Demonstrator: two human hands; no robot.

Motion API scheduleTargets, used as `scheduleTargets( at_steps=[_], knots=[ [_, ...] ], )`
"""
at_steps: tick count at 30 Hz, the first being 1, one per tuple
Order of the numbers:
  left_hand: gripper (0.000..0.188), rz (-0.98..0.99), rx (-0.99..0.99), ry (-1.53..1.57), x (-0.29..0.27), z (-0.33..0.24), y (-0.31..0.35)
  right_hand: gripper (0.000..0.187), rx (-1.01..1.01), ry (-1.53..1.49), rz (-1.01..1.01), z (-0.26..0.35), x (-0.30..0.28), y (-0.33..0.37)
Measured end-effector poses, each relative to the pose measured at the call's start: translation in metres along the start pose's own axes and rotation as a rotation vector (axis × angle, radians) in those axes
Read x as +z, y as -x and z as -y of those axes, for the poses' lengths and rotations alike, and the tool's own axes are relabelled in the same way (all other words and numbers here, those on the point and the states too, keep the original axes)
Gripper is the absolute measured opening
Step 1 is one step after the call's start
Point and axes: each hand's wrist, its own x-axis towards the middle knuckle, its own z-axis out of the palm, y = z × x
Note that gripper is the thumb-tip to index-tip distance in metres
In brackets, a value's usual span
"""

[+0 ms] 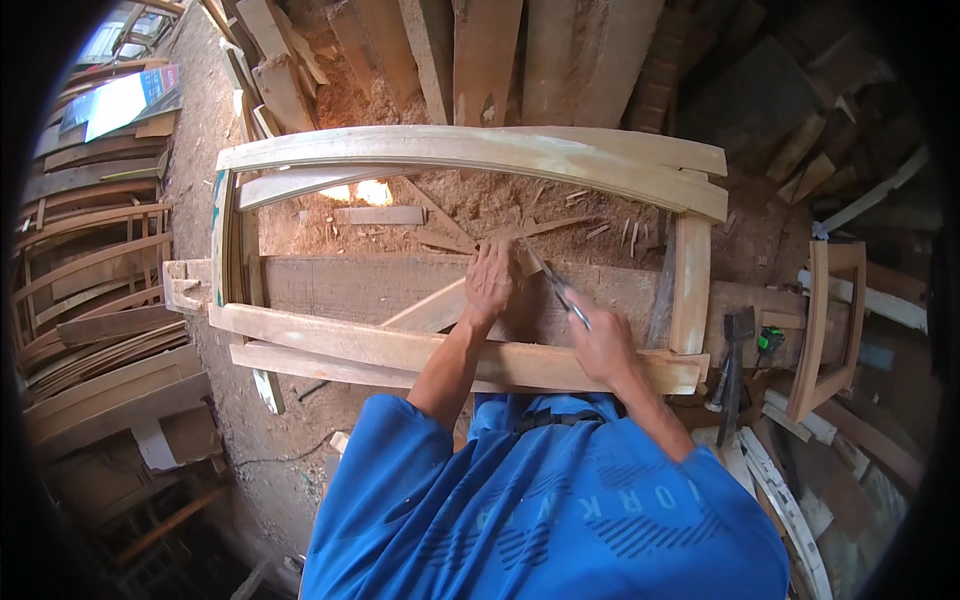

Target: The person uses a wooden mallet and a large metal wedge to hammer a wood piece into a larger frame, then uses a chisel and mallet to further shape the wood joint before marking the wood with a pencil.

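Observation:
My left hand [490,278] grips a short wooden slat [428,306], which lies slanted across a plank [340,285]. The slat's far end shows just past my fingers. My right hand [603,345] is closed around a slim grey metal hand tool [562,290]; its tip meets the slat's end beside my left fingers, and its exact kind is unclear. Around both hands lies a large wooden frame with a curved top rail [440,148], a right post [692,285] and a near rail [330,327]. My forearms reach over the near rail.
Wood shavings and offcuts [380,215] lie inside the frame. To the right are a hammer [737,335], a green-and-black tape measure [769,340] and a small wooden frame [815,330]. Boards [487,60] lean at the far side; curved wooden pieces [95,265] are stacked at left.

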Motion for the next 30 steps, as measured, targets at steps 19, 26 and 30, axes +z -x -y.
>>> scheduleTargets(
  at_steps=[19, 26, 30],
  knots=[
    [0.022, -0.169, -0.166, -0.133, 0.004, -0.014, -0.010, 0.037, 0.100, 0.098, 0.077, 0.008, 0.004, -0.021],
    [0.014, 0.031, -0.118, -0.008, 0.002, -0.004, -0.008, 0.041, 0.147, 0.146, 0.095, 0.025, 0.011, -0.037],
    [0.015, -0.061, -0.119, -0.084, 0.003, -0.013, -0.004, 0.040, 0.045, 0.256, 0.109, 0.007, 0.026, -0.068]
  ],
)
